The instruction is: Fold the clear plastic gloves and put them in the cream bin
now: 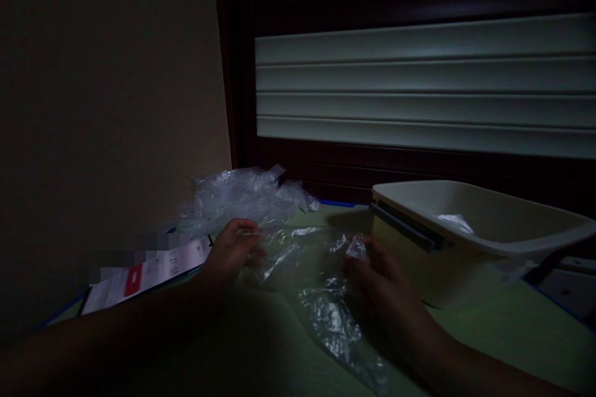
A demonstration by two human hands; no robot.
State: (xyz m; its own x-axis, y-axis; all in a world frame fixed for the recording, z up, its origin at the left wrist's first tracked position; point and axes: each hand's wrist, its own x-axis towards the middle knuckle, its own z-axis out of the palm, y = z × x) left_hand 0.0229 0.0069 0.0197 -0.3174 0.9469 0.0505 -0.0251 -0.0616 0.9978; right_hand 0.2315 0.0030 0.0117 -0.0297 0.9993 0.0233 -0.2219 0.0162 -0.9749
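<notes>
A clear plastic bag (321,279) is stretched between my two hands above a pale green surface (261,347). My left hand (235,247) pinches its left edge, fingers closed. At the opposite edge, my right hand (375,270) grips a bunched part of the same bag. The lower end of the bag hangs crumpled toward me. Behind my left hand lies a heap of clear plastic bags (237,195). To the right of my right hand stands a cream plastic bin (414,260) with a grey handle, and some clear plastic shows inside it.
A lit phone or tablet screen (149,273) lies at the left, beside my left forearm. Another device (565,288) rests at the far right behind the bin. A plain wall (116,105) and a dark wooden panel with pale slats (419,80) close off the back.
</notes>
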